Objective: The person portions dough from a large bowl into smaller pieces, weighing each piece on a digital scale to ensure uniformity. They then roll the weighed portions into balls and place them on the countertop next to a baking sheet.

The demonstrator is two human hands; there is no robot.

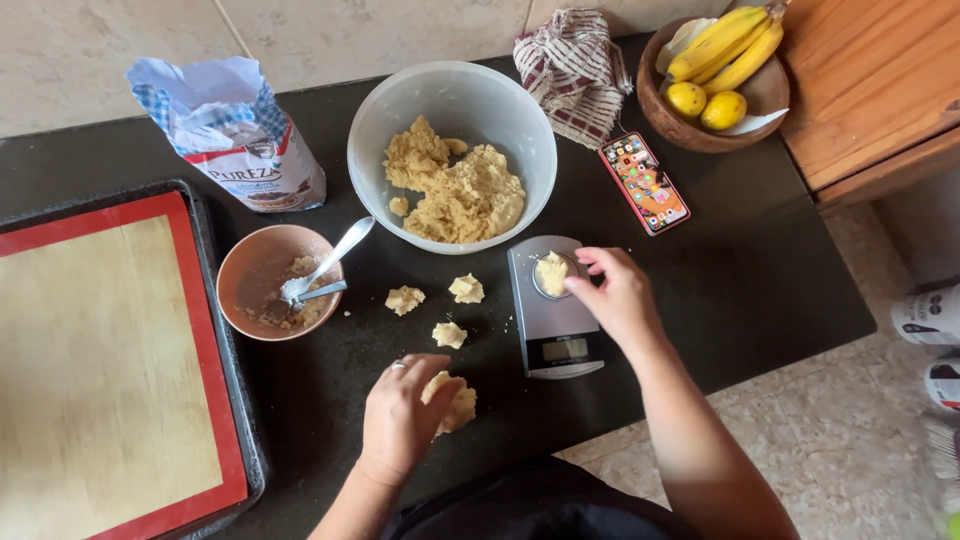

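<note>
While a pale yellow lump of dough (451,402) is held down on the black countertop (760,270) under the curled fingers of the left hand (398,420), a smaller piece of dough (551,272) is touched by the fingertips of the right hand (615,295), loosely bent, on the round plate of a small grey kitchen scale (553,318). Whether that piece is pinched or merely touched cannot be told. Three small dough pieces (449,334) are laid just beyond the left hand. Further beyond them, a large white plastic bowl of crumbly dough (452,155) is seen. To the left of the left hand, a brown bowl with metal spoons (279,282) and a red-edged baking mat on a dark tray (110,370) are placed. Far beyond, a crumpled paper flour bag (235,135), blue-checked on top with a red band, is stood. Beyond the right hand, a red-cased phone (645,182) is laid.
</note>
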